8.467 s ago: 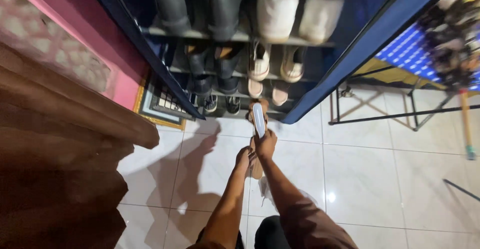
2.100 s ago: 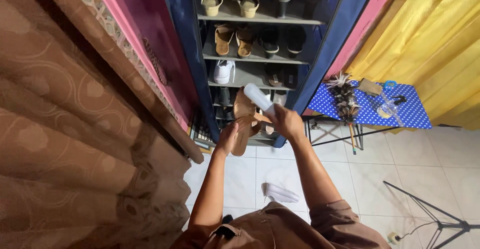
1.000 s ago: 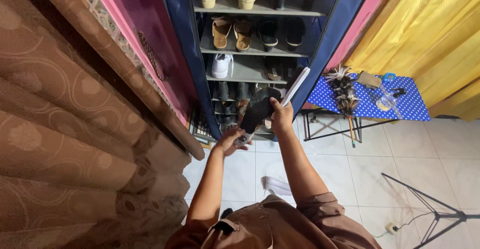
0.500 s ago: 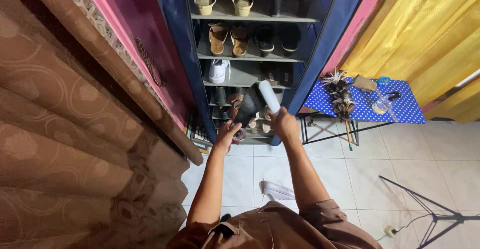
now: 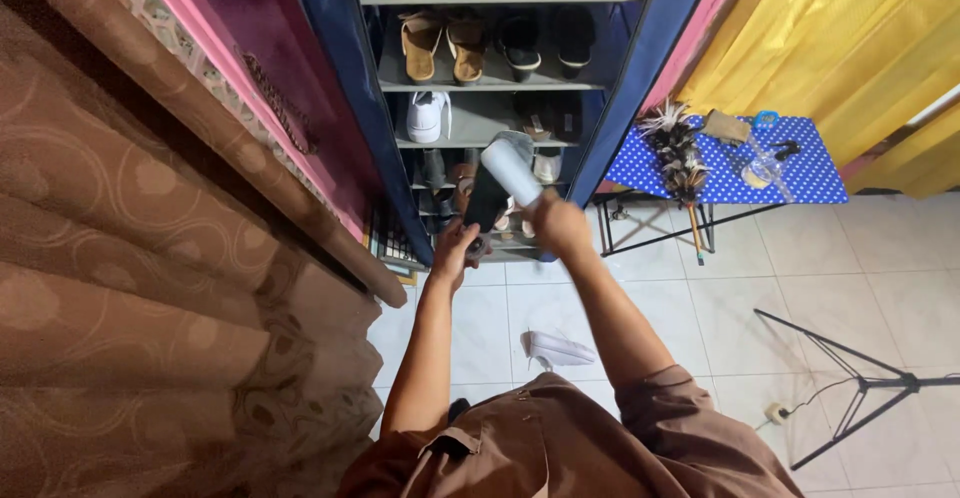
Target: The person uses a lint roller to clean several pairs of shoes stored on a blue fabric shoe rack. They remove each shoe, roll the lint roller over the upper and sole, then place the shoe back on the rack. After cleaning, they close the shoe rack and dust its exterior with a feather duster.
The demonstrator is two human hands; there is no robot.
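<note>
I hold one shoe [image 5: 497, 183] with a pale sole and a dark upper in front of an open fabric shoe rack [image 5: 500, 83]. My right hand [image 5: 556, 224] grips it from the right, with the pale sole tilted up toward the camera. My left hand [image 5: 455, 250] holds the dark lower end from below. The shoe hangs in front of the rack's lower shelves, where several more shoes stand, partly hidden behind it. A single white shoe [image 5: 556, 348] lies on the tiled floor below my arms.
A white sneaker [image 5: 428, 116], tan sandals [image 5: 440, 43] and black shoes [image 5: 545, 43] sit on the shelves. A blue dotted table [image 5: 800, 173] on the right carries a feather duster [image 5: 678, 148] and a glass jar [image 5: 763, 171]. A brown curtain [image 5: 150, 278] hangs on the left and a tripod [image 5: 860, 388] stands on the right.
The shoe has turned in my hands, and its pale sole now faces up. My left hand has closed on its dark lower end. The view has shifted slightly.
</note>
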